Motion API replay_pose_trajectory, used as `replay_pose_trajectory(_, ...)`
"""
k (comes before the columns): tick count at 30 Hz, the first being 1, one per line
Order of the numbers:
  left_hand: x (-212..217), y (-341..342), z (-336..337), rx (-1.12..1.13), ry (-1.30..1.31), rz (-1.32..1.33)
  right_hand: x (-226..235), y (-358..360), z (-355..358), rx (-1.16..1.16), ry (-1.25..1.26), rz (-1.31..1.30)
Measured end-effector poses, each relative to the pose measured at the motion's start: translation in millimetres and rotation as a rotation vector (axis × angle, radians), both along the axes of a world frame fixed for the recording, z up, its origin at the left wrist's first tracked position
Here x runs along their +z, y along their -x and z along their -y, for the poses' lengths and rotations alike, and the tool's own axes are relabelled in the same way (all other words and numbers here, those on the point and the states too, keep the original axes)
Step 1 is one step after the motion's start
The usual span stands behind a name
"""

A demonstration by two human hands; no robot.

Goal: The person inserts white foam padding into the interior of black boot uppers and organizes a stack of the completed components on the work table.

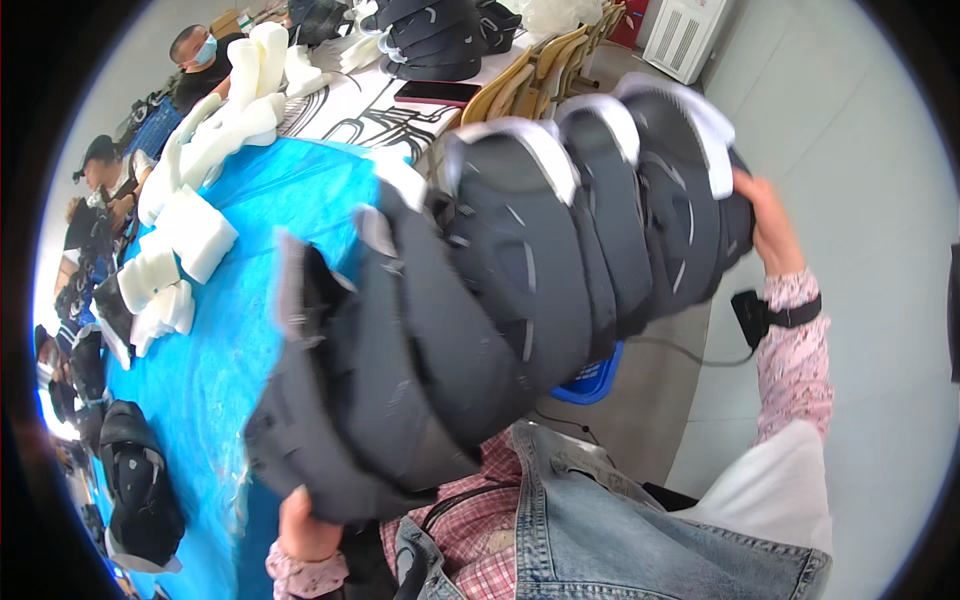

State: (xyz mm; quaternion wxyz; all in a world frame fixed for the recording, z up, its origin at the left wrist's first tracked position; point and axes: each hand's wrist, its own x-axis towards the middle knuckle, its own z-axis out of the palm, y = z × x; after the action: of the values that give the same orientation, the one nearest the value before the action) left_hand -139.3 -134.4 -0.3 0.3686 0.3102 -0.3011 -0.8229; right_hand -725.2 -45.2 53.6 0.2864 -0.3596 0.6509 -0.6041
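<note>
Head view, looking down: a long nested stack of dark grey padded shells (500,290), each with a pale strip along its upper edge, is carried sideways in the air across the middle of the frame, above the near edge of the surface (250,330), which is covered in bright blue plastic sheet. Left hand (300,525) sits under the low near end of the stack, fingers curled up against the last shell and bearing it from below. Right hand (765,225) is raised at the far, upper end, fingers closed over the rim of the outermost shell, so the stack runs tilted from low left to high right between the two hands. A black strap with a small box (765,315) is on the right wrist, with a thin cable trailing from it. Both sleeves are pink floral; a denim vest (620,530) over a plaid shirt fills the lower edge. On the blue sheet, to the left, lie white foam blocks (180,250), loosely piled, well apart from the stack. One single dark shell (140,490) rests at the lower left. Farther up the surface stands another dark stack (430,40), with a phone (437,92) just beside it. Other people sit along the left side. Blue basket (595,380) on the floor, partly hidden behind the held stack.
</note>
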Motion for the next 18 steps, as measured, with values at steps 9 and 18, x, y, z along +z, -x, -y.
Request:
replay_pose_trajectory(9, -62.2, 108.4, -17.7, -0.286, -0.219, 0.144, -47.9, 44.7, -32.8, -0.112, -0.297, 0.111)
replay_pose_trajectory(18, -139.4, 152.2, -2.0, -0.274, -0.154, 0.12, -45.8, 83.8, 59.3, -0.04, -0.568, -0.417)
